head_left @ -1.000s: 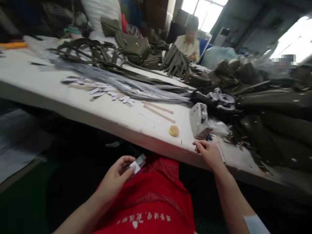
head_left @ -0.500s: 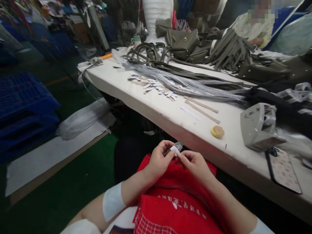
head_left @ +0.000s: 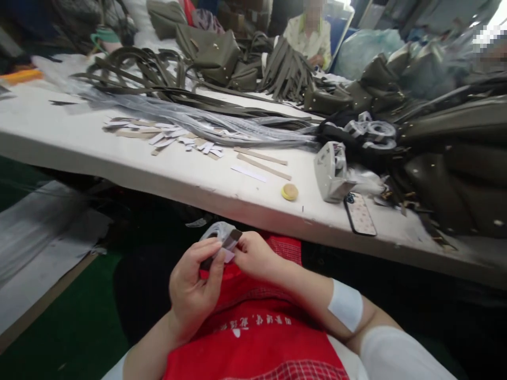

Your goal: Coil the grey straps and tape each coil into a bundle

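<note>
Because the dark strap piece (head_left: 233,238) looks small and has clear plastic (head_left: 217,229) about it, the left grip (head_left: 194,287) pinches it between thumb and fingers, probably to keep it steady. The right grip (head_left: 253,256) meets its end from the right; the fingertips are partly hidden, so I cannot tell what they pinch. Both are low above the red apron (head_left: 253,343), where there seems to be room for small movements, while the near edge of the tabletop (head_left: 174,187) passes just beyond them. Ahead and to the right of the grip are a yellow-rimmed disc (head_left: 290,192), a white dispenser-like device (head_left: 325,177) and a phone (head_left: 360,214), perhaps placed near this edge for easy reach.
</note>
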Action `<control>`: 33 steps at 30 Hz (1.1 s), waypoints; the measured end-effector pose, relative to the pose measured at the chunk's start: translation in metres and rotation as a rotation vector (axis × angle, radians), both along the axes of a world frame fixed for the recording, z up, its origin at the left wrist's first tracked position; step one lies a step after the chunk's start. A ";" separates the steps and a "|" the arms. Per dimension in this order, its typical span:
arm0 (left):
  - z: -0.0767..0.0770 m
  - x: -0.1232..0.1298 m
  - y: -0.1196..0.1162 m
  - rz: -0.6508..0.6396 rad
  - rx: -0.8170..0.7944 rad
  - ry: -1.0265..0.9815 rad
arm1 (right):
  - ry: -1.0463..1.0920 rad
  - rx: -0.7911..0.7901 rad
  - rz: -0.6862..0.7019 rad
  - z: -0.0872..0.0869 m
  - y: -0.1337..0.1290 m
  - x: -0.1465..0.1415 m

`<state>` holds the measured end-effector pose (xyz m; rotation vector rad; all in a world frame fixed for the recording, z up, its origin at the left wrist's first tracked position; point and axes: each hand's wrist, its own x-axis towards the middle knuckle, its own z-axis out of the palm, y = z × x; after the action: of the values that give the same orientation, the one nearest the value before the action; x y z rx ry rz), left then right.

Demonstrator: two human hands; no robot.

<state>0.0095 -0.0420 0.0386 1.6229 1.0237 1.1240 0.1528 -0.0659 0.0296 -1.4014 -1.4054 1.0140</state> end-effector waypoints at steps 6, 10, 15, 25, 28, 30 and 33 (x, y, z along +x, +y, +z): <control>-0.005 0.001 0.013 0.024 -0.197 -0.123 | 0.111 -0.069 0.042 0.004 0.007 -0.002; -0.015 -0.001 0.021 0.016 -0.355 -0.260 | 0.299 -0.136 0.062 0.000 0.003 0.009; -0.016 0.001 0.017 0.035 -0.359 -0.248 | 0.300 -0.220 0.040 0.009 -0.005 0.008; -0.019 -0.002 0.015 -0.012 -0.220 -0.102 | 0.142 -0.173 -0.073 0.004 -0.007 -0.003; -0.017 -0.002 0.011 -0.012 -0.127 -0.042 | 0.101 -0.150 -0.088 0.004 -0.008 -0.004; -0.017 -0.002 0.009 -0.005 -0.040 -0.002 | 0.076 -0.140 -0.094 0.006 -0.010 -0.005; -0.019 -0.004 0.004 -0.005 0.151 0.061 | 0.090 -0.136 -0.102 0.005 -0.010 -0.005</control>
<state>0.0056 -0.0379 0.0196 1.7880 0.9934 1.1783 0.1481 -0.0762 0.0348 -1.4905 -1.2065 1.1091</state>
